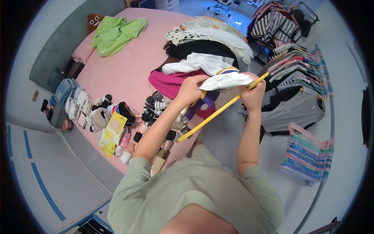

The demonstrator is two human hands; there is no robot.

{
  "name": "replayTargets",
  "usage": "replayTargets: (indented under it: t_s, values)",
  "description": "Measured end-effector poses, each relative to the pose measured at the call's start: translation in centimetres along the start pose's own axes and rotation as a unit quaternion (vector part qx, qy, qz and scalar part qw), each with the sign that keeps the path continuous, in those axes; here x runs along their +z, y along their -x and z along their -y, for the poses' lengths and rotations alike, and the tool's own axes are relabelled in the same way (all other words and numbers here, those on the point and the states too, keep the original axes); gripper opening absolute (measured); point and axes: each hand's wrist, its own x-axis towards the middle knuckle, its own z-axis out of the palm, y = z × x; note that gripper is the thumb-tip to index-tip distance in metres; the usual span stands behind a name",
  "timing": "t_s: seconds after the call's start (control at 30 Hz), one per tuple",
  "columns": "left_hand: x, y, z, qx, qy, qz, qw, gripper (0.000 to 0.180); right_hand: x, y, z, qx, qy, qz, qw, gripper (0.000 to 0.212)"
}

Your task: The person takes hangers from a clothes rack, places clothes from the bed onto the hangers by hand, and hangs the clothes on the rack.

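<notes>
My left hand point(190, 90) is closed on the edge of a white garment point(225, 81) with purple and yellow trim. A purple part of the same garment hangs below that hand. My right hand point(253, 95) grips a yellow clothes hanger point(218, 112), which slants from upper right to lower left. The garment's far end reaches the right hand's fingers; whether they also pinch it I cannot tell. Just beyond the hands lies a pile of clothes, with a white sleeve point(194, 64) and a magenta garment point(171, 82) on the bed point(128, 74).
Rolled socks point(150, 115), a yellow package point(113, 132) and folded jeans point(65, 91) line the bed's near side. A light green garment point(117, 33) lies farther back. At right, a rail carries hung clothes point(294, 109) and several bare hangers point(306, 156).
</notes>
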Motion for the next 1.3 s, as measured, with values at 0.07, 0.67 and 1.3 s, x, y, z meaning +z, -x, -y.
replayTargets:
  t_s: [0.07, 0.67, 1.3]
  values:
    - [0.0, 1.4, -1.0, -0.048, 0.112, 0.09, 0.988, 0.027, -1.6, 1.9, 0.3, 0.024, 0.07, -0.046, 0.996, 0.019]
    - [9.7, 5.4, -12.1, -0.293, 0.247, 0.352, 0.854, 0.028, -12.0, 13.4, 7.6, 0.139, -0.069, 0.167, 0.974, 0.078]
    - [12.9, 10.0, -8.9, -0.151, 0.126, 0.385, 0.902, 0.034, -18.3, 18.4, 7.0, 0.274, -0.285, -0.299, 0.869, 0.021]
